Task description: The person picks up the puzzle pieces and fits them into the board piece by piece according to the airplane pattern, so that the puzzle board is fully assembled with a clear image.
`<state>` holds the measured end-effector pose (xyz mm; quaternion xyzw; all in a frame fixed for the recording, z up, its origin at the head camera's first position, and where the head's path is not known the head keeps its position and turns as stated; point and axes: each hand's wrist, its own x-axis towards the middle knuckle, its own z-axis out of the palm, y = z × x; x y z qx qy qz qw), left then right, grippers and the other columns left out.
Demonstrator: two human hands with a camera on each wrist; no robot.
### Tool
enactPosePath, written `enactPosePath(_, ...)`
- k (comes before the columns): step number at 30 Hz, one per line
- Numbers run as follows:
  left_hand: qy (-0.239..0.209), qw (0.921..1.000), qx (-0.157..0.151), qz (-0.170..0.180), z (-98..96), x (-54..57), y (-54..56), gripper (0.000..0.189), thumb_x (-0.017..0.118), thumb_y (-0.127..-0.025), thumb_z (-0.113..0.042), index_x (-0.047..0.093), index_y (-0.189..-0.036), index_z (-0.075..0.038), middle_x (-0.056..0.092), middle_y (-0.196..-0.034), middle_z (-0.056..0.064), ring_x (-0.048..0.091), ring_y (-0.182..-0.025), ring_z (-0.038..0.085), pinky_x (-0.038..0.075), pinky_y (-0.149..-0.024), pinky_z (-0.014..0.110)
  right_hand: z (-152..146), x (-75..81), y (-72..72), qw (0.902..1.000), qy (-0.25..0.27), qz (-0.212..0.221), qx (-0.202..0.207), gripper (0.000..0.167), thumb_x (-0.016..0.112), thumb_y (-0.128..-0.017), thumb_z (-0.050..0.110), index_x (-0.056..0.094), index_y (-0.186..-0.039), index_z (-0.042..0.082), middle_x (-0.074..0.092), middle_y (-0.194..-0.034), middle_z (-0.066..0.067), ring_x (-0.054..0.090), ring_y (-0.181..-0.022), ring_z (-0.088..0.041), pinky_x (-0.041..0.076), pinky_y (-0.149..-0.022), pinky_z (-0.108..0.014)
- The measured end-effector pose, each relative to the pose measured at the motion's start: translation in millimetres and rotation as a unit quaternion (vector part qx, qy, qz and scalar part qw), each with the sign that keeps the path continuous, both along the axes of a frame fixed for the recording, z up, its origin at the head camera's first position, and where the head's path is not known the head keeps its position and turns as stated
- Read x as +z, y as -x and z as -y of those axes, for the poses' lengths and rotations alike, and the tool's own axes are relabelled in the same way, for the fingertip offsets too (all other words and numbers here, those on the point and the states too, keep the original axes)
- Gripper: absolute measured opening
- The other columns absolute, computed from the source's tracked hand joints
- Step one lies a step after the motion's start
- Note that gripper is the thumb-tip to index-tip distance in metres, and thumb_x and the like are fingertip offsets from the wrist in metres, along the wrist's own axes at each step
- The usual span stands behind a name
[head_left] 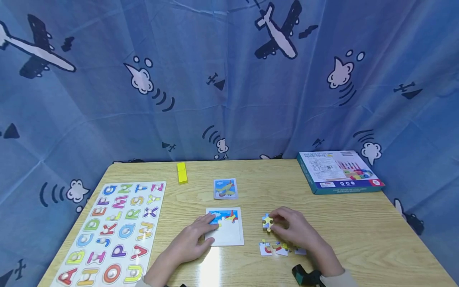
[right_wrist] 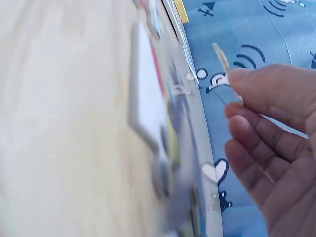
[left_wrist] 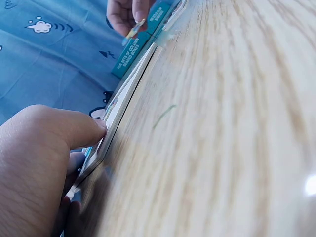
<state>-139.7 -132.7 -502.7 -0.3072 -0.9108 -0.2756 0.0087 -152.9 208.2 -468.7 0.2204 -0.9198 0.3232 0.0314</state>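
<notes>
My right hand (head_left: 295, 228) pinches a puzzle piece (head_left: 267, 223), yellow and blue, between thumb and fingertips, raised above the table. In the right wrist view the same piece (right_wrist: 221, 57) appears edge-on. Spread over the left side of a white puzzle tray (head_left: 229, 242), my left hand (head_left: 195, 239) rests with fingers on it and thumb at its lower left corner. The tray's upper part holds joined pieces (head_left: 234, 215) with sky and a red-and-yellow shape; its lower part is bare white. Loose pieces (head_left: 265, 249) lie below my right hand, one partly hidden by the wrist.
A picture card (head_left: 225, 189) with a yellow plane lies behind the tray. A letter board (head_left: 118, 217) covers the table's left side. A yellow block (head_left: 182, 173) lies at the back, a flat box (head_left: 340, 171) at the back right. A patterned blue curtain (head_left: 229, 79) hangs behind.
</notes>
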Motion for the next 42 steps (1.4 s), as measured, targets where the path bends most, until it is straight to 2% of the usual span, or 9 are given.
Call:
enactPosePath(4, 0.002, 1.0000, 0.001, 0.000, 0.5, -0.2, 0.1, 0.038, 0.060, -0.091, -0.028, 0.061, -0.127, -0.017, 0.045, -0.146, 0.004, 0.038, -0.137, 0.021, 0.031, -0.116, 0.042, 8.9, -1.3, 0.0, 0.9996, 0.011, -0.026, 0.007, 0.022, 0.073, -0.081, 0.013, 0.068, -0.102, 0.015, 0.065, -0.098, 0.008, 0.063, -0.088, -0.008, 0.058, -0.077, -0.025)
enactPosePath(8, 0.004, 1.0000, 0.001, -0.001, 0.9, -0.9, 0.2, 0.038, 0.060, -0.091, -0.028, 0.061, -0.128, -0.017, 0.045, -0.146, 0.003, 0.038, -0.138, 0.021, 0.031, -0.116, 0.042, 18.9, -1.4, 0.3, 0.9993, 0.016, -0.028, 0.019, 0.023, 0.072, -0.083, 0.013, 0.067, -0.105, 0.013, 0.065, -0.100, 0.006, 0.065, -0.090, -0.011, 0.059, -0.079, -0.028)
enactPosePath(15, 0.003, 1.0000, 0.001, -0.003, 1.0, -2.9, 0.9, 0.039, 0.059, -0.091, -0.029, 0.060, -0.128, -0.018, 0.044, -0.146, 0.002, 0.038, -0.138, 0.021, 0.031, -0.116, 0.041, 39.6, 2.1, 2.1, 0.9991, -0.014, -0.012, 0.038, 0.023, 0.069, -0.086, 0.017, 0.066, -0.110, 0.016, 0.063, -0.102, 0.009, 0.059, -0.091, -0.008, 0.056, -0.077, -0.028)
enactPosePath(25, 0.001, 1.0000, 0.002, -0.001, 1.1, -2.9, 0.0, 0.039, 0.060, -0.091, -0.029, 0.060, -0.128, -0.018, 0.045, -0.146, 0.003, 0.038, -0.138, 0.021, 0.031, -0.116, 0.042, 79.2, 4.6, 6.0, 0.9951, -0.042, -0.044, 0.078, 0.019, 0.068, -0.087, 0.017, 0.068, -0.106, 0.014, 0.064, -0.101, 0.005, 0.060, -0.091, -0.009, 0.056, -0.078, -0.028)
enactPosePath(32, -0.004, 1.0000, -0.002, 0.002, 1.0, -2.9, 0.9, 0.038, 0.059, -0.092, -0.030, 0.060, -0.128, -0.018, 0.044, -0.146, 0.002, 0.038, -0.138, 0.021, 0.032, -0.115, 0.042, 100.7, 5.8, 9.2, 0.9919, -0.078, -0.053, 0.085, 0.020, 0.067, -0.087, 0.019, 0.069, -0.106, 0.013, 0.067, -0.104, 0.002, 0.062, -0.102, -0.015, 0.056, -0.089, -0.033)
enactPosePath(42, -0.004, 1.0000, -0.003, 0.001, 1.4, -2.8, 1.5, 0.038, 0.059, -0.092, -0.030, 0.060, -0.128, -0.018, 0.044, -0.146, 0.003, 0.038, -0.138, 0.021, 0.031, -0.115, 0.042, 116.0, 2.3, 12.0, 0.9889, -0.104, -0.067, 0.081, 0.020, 0.067, -0.086, 0.019, 0.071, -0.103, 0.011, 0.067, -0.099, 0.001, 0.063, -0.094, -0.013, 0.057, -0.084, -0.030)
